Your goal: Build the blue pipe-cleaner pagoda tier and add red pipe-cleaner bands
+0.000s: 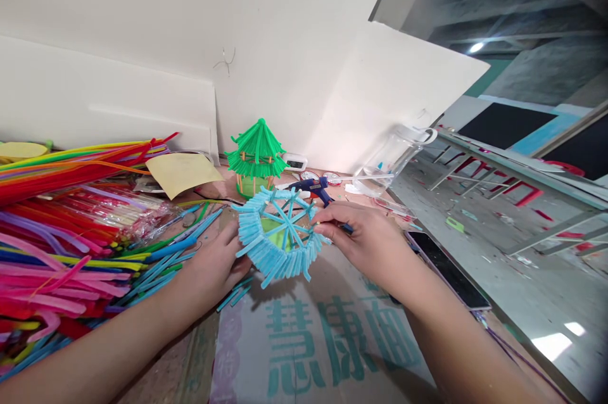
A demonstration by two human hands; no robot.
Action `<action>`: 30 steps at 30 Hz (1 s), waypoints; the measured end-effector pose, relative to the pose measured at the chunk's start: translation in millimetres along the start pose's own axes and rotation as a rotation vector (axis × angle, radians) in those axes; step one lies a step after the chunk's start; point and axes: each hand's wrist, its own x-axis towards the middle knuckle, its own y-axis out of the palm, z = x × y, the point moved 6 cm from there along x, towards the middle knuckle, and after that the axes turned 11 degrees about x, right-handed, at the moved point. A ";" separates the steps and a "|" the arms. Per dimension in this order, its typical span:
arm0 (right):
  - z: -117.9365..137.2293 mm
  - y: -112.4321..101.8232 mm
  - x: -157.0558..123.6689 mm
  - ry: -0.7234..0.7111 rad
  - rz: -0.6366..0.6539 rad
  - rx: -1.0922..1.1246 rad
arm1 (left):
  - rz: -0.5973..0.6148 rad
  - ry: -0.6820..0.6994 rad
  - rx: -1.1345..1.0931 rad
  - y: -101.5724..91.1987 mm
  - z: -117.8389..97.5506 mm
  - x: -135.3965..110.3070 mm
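- Blue pipe-cleaner model (287, 223): mid-view, over printed cardboard (297, 375).
- Right hand (358, 233): pinches its rim at 3 o'clock.
- Left hand (219, 259): grips 9 o'clock edge, partly hidden.
- Green pipe-cleaner pavilion (259, 152): 11 o'clock; glue gun (312, 185): 1 o'clock.

The blue framework (287, 222) looks fuzzy and matt. The cardboard (294, 353) is matt, the clear jug (390, 157) smooth and glossy.

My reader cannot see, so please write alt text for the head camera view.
A person's left hand and right hand hold a light-blue spoked piece above printed cardboard. Behind it are a green roofed model and a blue glue gun; colourful fuzzy sticks lie left, a phone and clear jug right.
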 end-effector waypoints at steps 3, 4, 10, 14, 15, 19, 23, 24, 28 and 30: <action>-2.8 0.8 0.1 0.019 0.004 0.033 | 0.003 -0.014 -0.003 1.5 2.2 -0.4; -3.8 1.2 0.1 0.024 0.006 0.044 | 0.001 -0.017 -0.007 2.0 2.9 -0.6; -7.6 3.7 0.1 0.046 0.020 0.114 | 0.031 -0.006 -0.037 3.3 3.1 -0.6; -7.5 4.8 -0.3 0.065 0.040 0.128 | 0.036 0.001 -0.038 2.0 1.9 0.0; -7.3 4.9 -0.4 0.067 0.044 0.125 | 0.034 0.005 -0.040 1.7 1.7 0.1; -7.3 6.2 -0.1 0.064 0.037 0.111 | 0.026 0.007 -0.044 1.9 2.2 0.5; -9.3 7.2 -1.1 0.082 0.003 0.109 | 0.008 0.006 -0.049 3.3 3.7 0.8; -9.3 6.1 -1.7 0.088 -0.014 0.117 | -0.004 0.012 -0.059 3.3 4.0 0.9; -5.1 -2.1 -4.8 0.115 -0.075 0.196 | -0.042 -0.022 -0.146 5.0 10.4 2.1; 0.2 -6.4 -5.5 0.097 -0.104 0.215 | -0.084 -0.073 -0.210 5.4 17.1 3.4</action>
